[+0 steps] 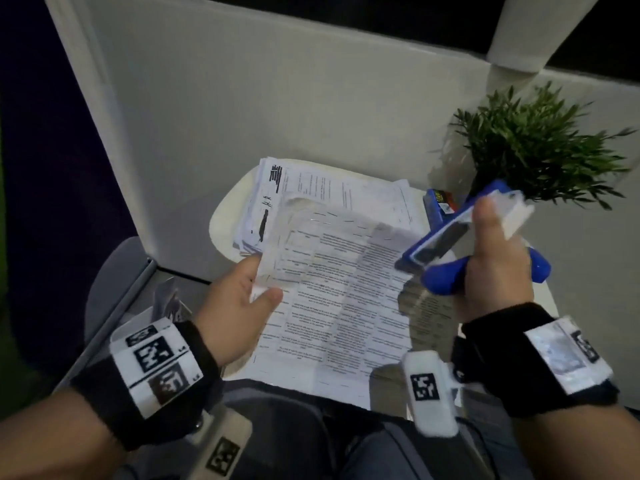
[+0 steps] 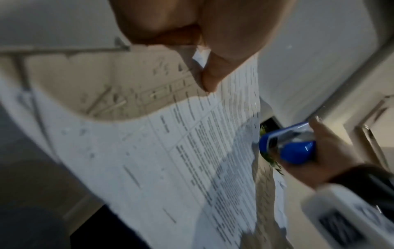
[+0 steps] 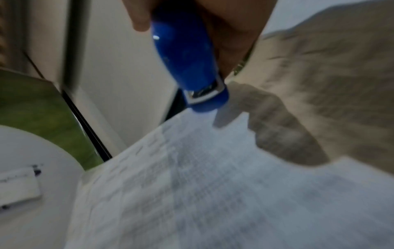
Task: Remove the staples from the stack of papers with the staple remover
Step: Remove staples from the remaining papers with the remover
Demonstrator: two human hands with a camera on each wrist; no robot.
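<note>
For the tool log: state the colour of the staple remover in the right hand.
Blue, with a silvery metal part; the staple remover in the right hand shows best in the head view.

Dim light, pale partition walls (image 1: 259, 98), round white table (image 1: 228, 206), potted plant (image 1: 540, 150)

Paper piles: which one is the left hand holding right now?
The front printed-table sheets, pinched at their left edge by the left hand. The other pile lies untouched farther back on the table.

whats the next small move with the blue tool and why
Probably lower the remover to the sheet's top edge. The right hand holds it lifted off the paper; the left hand pinches the sheet, and staple-like marks line that edge.
</note>
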